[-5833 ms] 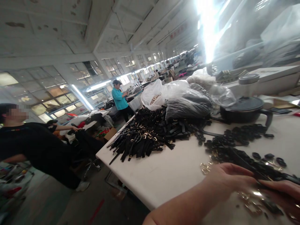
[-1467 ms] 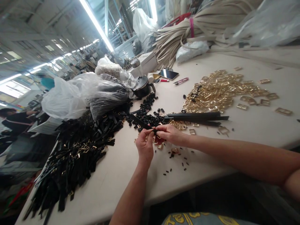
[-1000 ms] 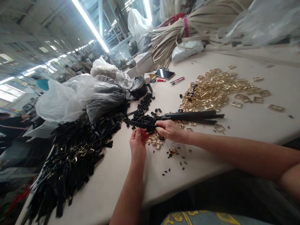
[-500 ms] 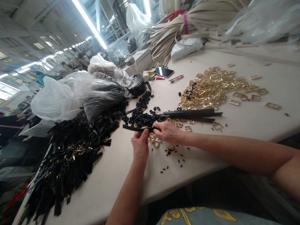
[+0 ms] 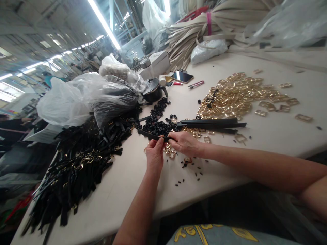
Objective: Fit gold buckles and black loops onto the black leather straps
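Note:
Both hands pinch one black strap above the table. My left hand is closed on its middle, thumb on top. Right beside it, my right hand grips the strap's other end, which its fingers hide. The free end points left and slightly up. Just behind the hands lies a heap of small black loops. Several gold buckles rest on the table by my fingers. More black straps lie stacked behind my right hand.
A large pile of gold buckles spreads at the right. Finished-looking black straps with buckles cover the left edge. Further back are a plastic bag, a dark lidded mug, a phone, small pink snips and beige straps.
The strap's free end has tilted upward a little, and both hands remain closed on it. The whole view has shifted slightly.

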`<state>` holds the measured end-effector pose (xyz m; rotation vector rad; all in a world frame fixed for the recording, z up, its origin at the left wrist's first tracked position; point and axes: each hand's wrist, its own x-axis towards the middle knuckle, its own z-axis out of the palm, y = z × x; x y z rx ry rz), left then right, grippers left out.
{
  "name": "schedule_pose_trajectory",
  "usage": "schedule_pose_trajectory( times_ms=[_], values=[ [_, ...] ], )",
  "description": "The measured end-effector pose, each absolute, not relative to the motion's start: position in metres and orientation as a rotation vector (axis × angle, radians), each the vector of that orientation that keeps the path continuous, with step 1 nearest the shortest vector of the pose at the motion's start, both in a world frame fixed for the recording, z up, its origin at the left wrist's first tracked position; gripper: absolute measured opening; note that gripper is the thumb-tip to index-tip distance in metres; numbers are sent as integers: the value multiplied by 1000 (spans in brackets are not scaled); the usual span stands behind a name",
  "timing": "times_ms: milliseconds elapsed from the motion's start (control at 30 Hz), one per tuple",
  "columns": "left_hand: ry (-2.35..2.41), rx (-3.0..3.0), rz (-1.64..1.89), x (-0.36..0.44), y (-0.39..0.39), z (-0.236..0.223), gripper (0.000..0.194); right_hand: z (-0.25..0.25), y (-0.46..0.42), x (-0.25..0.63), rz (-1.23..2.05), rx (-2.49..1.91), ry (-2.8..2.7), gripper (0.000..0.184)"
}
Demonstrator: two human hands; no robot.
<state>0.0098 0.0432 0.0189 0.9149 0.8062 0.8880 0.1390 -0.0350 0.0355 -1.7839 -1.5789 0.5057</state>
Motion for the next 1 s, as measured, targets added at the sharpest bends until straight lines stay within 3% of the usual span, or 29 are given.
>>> schedule_pose_trajectory(
  times_ms=[300,500,767,1000],
  values=[
    [748,970,820,11,42,8,36,35,-36,140,480,-1767,-1589,17],
    [724,1159,784,5,39,20,13,29,-39,153,608,-1594,-1706,25],
    [889,985,1116,-24,84,38,5,11,-21,202,-223,-1653,-1657,38],
    [1144,662,1617,-134,163,68,21,6,-17,215,-310,-1654,-1697,36]
  ],
)
